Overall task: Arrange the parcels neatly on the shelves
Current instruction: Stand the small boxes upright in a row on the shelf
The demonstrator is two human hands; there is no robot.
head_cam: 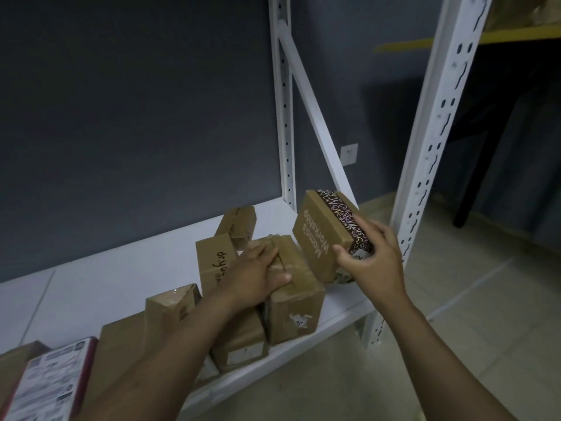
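A row of brown cardboard parcels stands on a low white shelf (pixel 127 268). My right hand (pixel 368 259) grips a tilted brown box (pixel 318 235) printed "Mama's Workshop" with dark patterned tape, at the right end of the row, its lower corner touching the shelf. My left hand (pixel 258 271) rests on top of a taped brown parcel (pixel 299 302) beside it, thumb along its top edge. Behind stand a "dr.yoo" box (pixel 212 262) and a slimmer carton (pixel 239 223). More parcels (pixel 170 311) sit to the left, partly hidden by my left forearm.
White perforated uprights (pixel 437 141) and a diagonal brace (pixel 315 117) frame the shelf's right end. A white and red printed box (pixel 51 384) lies at the lower left. Tiled floor (pixel 470 299) spreads to the right. A yellow shelf edge (pixel 403 45) shows at top right.
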